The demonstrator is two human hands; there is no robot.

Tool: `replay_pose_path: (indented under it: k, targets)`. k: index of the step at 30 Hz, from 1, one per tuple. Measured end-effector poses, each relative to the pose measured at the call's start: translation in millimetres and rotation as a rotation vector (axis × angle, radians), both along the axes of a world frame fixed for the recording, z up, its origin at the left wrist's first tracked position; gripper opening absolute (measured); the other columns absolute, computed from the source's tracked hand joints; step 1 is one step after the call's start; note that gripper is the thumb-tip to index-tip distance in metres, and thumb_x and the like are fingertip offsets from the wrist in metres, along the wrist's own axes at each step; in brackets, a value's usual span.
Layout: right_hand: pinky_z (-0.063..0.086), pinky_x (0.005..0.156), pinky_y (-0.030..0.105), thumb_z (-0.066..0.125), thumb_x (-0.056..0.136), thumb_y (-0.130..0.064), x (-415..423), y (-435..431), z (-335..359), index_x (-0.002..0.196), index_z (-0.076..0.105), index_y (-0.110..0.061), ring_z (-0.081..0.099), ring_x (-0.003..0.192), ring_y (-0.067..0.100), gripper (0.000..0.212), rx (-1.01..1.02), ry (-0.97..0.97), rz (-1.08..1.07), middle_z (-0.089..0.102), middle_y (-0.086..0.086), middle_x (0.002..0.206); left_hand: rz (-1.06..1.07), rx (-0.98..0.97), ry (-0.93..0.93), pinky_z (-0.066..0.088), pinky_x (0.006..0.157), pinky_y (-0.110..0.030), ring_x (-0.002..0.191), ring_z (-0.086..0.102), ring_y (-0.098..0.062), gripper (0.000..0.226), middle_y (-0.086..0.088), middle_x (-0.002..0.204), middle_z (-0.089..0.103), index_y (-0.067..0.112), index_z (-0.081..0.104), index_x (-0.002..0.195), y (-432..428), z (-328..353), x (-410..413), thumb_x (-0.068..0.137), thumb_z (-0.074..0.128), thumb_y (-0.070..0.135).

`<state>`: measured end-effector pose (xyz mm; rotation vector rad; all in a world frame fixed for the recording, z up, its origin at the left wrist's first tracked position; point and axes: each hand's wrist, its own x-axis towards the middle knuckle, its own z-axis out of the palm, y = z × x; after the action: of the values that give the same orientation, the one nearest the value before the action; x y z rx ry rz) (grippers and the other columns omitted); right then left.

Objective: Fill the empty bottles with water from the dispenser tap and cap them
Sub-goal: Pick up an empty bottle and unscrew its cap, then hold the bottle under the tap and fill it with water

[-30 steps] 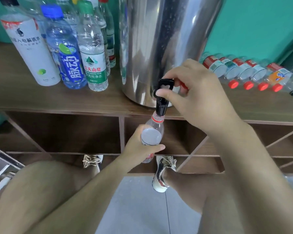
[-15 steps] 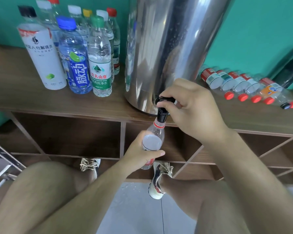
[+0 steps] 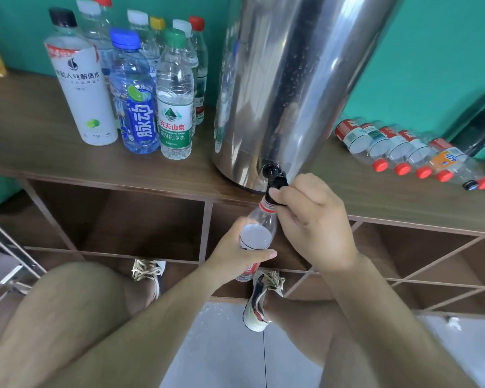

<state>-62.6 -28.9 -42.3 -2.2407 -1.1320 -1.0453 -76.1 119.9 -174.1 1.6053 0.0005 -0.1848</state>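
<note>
A steel water dispenser stands on the wooden shelf top, with a black tap at its base. My left hand grips a clear bottle with a red neck ring, held with its mouth right under the tap. The bottle holds water up to its shoulder. My right hand pinches the tap lever with thumb and curled fingers.
Several capped, filled bottles stand left of the dispenser. Several clear bottles with red caps lie on their sides at the right. Open cubbyholes sit under the shelf. My knees and shoes are below, with water drops on the tiled floor.
The view has tilted up, so the shelf sits lower in frame. My right hand has slid lower on the tap lever. The bottle stays under the tap.
</note>
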Motion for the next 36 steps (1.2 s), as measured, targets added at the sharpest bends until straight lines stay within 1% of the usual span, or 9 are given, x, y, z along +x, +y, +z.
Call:
replay_pose_path:
  k: [4, 7, 11, 14, 16, 18, 22, 28, 36]
  targets:
    - [0.052, 0.077, 0.024, 0.077, 0.087, 0.006, -5.3, -2.1, -6.9, 0.095, 0.072, 0.005, 0.057, 0.088, 0.020, 0.009, 0.102, 0.087, -0.011, 0.059, 0.011, 0.100, 0.005, -0.016, -0.021, 0.055, 0.102, -0.039, 0.115, 0.063, -0.007, 0.072, 0.013, 0.119, 0.063, 0.046, 0.051, 0.127, -0.6, -2.2, 1.6, 0.070, 0.093, 0.035]
    - [0.043, 0.081, 0.013, 0.085, 0.087, -0.012, -15.0, -6.1, -4.3, 0.103, 0.071, 0.004, 0.050, 0.093, 0.009, 0.027, 0.204, 0.130, -0.038, 0.051, 0.006, 0.105, 0.001, -0.006, -0.047, 0.056, 0.101, -0.043, 0.116, 0.063, -0.011, 0.073, 0.009, 0.120, 0.064, 0.041, 0.052, 0.128, -1.6, -5.1, 4.3, 0.068, 0.094, 0.037]
    - [0.040, 0.084, 0.022, 0.051, 0.095, -0.014, -18.9, -12.9, 3.6, 0.111, 0.061, -0.002, 0.050, 0.095, 0.017, 0.023, 0.534, 0.260, -0.058, 0.050, 0.006, 0.106, 0.003, -0.010, -0.034, 0.058, 0.095, -0.034, 0.110, 0.063, -0.009, 0.068, 0.016, 0.111, 0.062, 0.042, 0.052, 0.124, -1.3, -7.7, 3.7, 0.071, 0.093, 0.032]
    - [0.040, 0.088, 0.016, 0.043, 0.091, -0.013, 3.4, -17.9, 8.4, 0.119, 0.053, -0.013, 0.052, 0.095, 0.004, 0.030, 0.718, 0.537, -0.218, 0.054, 0.001, 0.108, 0.016, 0.007, -0.042, 0.059, 0.091, -0.031, 0.109, 0.063, -0.009, 0.068, 0.018, 0.109, 0.061, 0.044, 0.051, 0.122, -0.5, -10.2, 4.3, 0.071, 0.094, 0.032]
    - [0.045, 0.085, 0.024, 0.044, 0.087, -0.018, 21.4, -25.0, 2.3, 0.117, 0.052, -0.022, 0.055, 0.088, 0.006, 0.031, 0.767, 0.728, -0.291, 0.057, -0.006, 0.101, 0.022, 0.001, -0.033, 0.060, 0.090, -0.032, 0.109, 0.064, -0.009, 0.069, 0.017, 0.109, 0.061, 0.046, 0.051, 0.121, -0.5, -10.4, 4.5, 0.069, 0.095, 0.033]
    - [0.046, 0.082, 0.031, 0.048, 0.089, -0.021, 31.6, -33.7, -10.2, 0.114, 0.053, -0.026, 0.057, 0.083, 0.008, 0.027, 0.778, 0.829, -0.352, 0.059, -0.006, 0.098, 0.026, -0.009, -0.021, 0.060, 0.086, -0.027, 0.107, 0.064, -0.008, 0.068, 0.016, 0.110, 0.062, 0.044, 0.052, 0.121, -1.2, -9.2, 5.2, 0.070, 0.095, 0.030]
    - [0.040, 0.069, 0.006, 0.051, 0.101, -0.010, 40.3, -40.4, -35.8, 0.123, 0.053, -0.017, 0.054, 0.073, -0.013, 0.024, 0.709, 0.865, -0.418, 0.057, -0.007, 0.096, 0.030, 0.010, -0.011, 0.056, 0.079, -0.019, 0.101, 0.063, 0.006, 0.067, 0.023, 0.105, 0.063, 0.046, 0.051, 0.120, -1.4, -6.6, 5.4, 0.071, 0.094, 0.031]
    - [0.039, 0.075, 0.004, 0.056, 0.106, -0.021, 48.0, -47.2, -44.4, 0.125, 0.042, -0.018, 0.054, 0.081, -0.014, 0.024, 0.523, 0.801, -0.353, 0.054, -0.009, 0.097, 0.044, 0.035, -0.017, 0.053, 0.075, -0.016, 0.099, 0.061, 0.010, 0.065, 0.028, 0.104, 0.061, 0.046, 0.050, 0.119, -1.5, -3.2, 2.2, 0.072, 0.093, 0.033]
    - [0.041, 0.077, 0.032, 0.052, 0.107, -0.041, 59.3, -51.5, -46.7, 0.112, 0.054, -0.020, 0.059, 0.085, 0.009, 0.022, 0.341, 0.785, -0.462, 0.063, -0.007, 0.091, 0.046, 0.050, -0.032, 0.051, 0.068, -0.009, 0.097, 0.058, 0.016, 0.064, 0.035, 0.100, 0.058, 0.042, 0.049, 0.118, -2.5, -3.4, 2.5, 0.074, 0.093, 0.027]
